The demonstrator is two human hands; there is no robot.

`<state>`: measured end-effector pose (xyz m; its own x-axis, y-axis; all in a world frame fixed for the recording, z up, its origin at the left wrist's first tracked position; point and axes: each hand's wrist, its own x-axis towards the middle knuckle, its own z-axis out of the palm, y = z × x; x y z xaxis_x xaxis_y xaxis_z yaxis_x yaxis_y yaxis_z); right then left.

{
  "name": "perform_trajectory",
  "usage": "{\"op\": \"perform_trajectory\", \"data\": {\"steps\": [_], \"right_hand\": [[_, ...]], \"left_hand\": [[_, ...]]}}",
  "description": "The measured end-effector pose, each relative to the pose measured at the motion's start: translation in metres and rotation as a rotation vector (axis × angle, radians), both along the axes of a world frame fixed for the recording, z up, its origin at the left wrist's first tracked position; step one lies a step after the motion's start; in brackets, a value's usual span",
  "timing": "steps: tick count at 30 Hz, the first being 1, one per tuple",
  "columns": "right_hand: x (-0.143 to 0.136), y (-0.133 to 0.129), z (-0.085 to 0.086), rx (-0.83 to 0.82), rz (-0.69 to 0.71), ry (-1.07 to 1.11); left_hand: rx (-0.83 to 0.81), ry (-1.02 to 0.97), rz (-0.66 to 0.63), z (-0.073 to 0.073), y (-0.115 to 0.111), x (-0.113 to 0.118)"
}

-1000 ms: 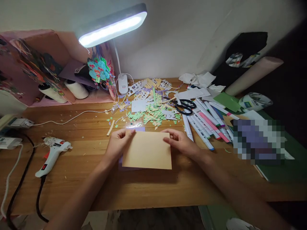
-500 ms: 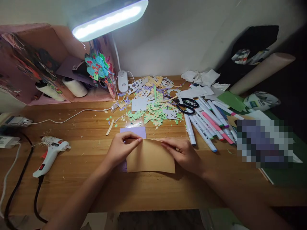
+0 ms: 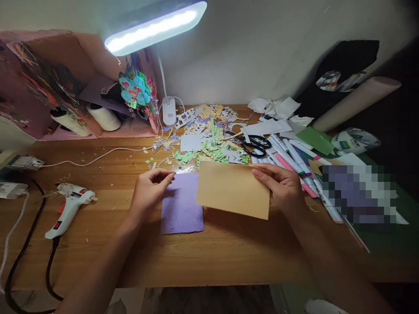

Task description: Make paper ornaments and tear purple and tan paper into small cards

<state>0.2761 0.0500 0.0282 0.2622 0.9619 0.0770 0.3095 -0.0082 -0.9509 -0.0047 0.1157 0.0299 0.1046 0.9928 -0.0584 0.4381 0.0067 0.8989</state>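
my right hand (image 3: 288, 188) is pinching the whole tan sheet (image 3: 232, 188); my left hand (image 3: 147, 190) is resting at the purple sheet (image 3: 182, 205), grip unclear; cut scraps (image 3: 214, 150) are lying toward the worktop (image 3: 229, 261)'s back edge.

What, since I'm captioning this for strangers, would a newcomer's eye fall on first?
Probably the glaring lamp at the top, left of centre. Next, the tan card in the right hand, mostly right of the purple sheet by the left hand. Behind them, colourful paper scraps litter the desk.
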Motion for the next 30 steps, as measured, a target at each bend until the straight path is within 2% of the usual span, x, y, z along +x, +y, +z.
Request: {"op": "perform_trajectory", "data": {"steps": [3, 6, 9, 11, 14, 18, 24, 30], "right_hand": [[-0.008, -0.001, -0.004, -0.089, 0.181, 0.082], [-0.021, -0.003, -0.005, -0.090, 0.380, -0.074], [-0.028, -0.004, -0.002, 0.063, 0.408, -0.365], [-0.030, -0.004, 0.000, 0.191, 0.410, -0.478], [-0.034, -0.006, 0.003, 0.302, 0.450, -0.459], [-0.043, -0.013, 0.006, 0.239, 0.557, -0.357], [-0.047, -0.017, 0.013, 0.036, 0.583, -0.223], [-0.043, -0.011, 0.008, -0.080, 0.512, -0.164]], "left_hand": [[-0.144, -0.238, -0.179, -0.001, -0.007, 0.009], [-0.183, -0.207, -0.257, -0.002, -0.018, 0.019], [-0.094, -0.085, -0.236, -0.002, -0.026, 0.024], [-0.023, -0.041, -0.269, -0.002, -0.031, 0.026], [0.098, 0.025, -0.414, -0.004, -0.042, 0.030], [0.261, 0.161, -0.553, -0.012, -0.056, 0.037], [0.344, 0.346, -0.555, -0.014, -0.059, 0.038], [0.337, 0.353, -0.412, -0.004, -0.046, 0.028]]}}
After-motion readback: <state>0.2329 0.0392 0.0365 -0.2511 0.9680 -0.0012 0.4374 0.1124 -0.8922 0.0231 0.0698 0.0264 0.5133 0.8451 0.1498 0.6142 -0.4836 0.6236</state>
